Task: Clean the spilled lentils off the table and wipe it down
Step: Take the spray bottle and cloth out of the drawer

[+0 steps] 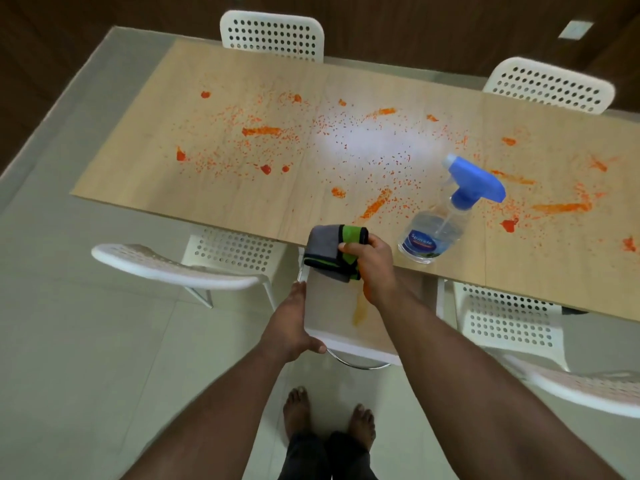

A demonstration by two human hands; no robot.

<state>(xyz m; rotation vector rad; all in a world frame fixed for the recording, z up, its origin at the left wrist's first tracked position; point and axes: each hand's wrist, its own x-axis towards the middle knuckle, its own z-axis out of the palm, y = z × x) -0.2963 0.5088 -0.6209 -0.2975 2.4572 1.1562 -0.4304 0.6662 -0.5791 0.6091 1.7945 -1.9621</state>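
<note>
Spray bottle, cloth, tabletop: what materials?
Spray bottle: clear glossy plastic, likely; liquid shows through, blue trigger head. Cloth: soft folded fabric, grey with green and black trim, maybe microfibre. Tabletop: pale wood-grain, smooth with glare, possibly laminate.

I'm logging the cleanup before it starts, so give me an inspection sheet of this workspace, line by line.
Surface: wooden table strewn with orange lentils, in scattered grains, smears and clumps, across nearly its whole length.
Job's things: folded grey and green cloth at the near edge; white tray held just below that edge, with a yellowish stain.
Clutter: clear spray bottle with blue trigger head, standing near the near edge.
Grips: right hand grips the cloth; left hand holds the tray's side.
Cables: nothing seen.
Surroundings: white perforated chairs on both long sides; pale tiled floor; bare feet below.
</note>
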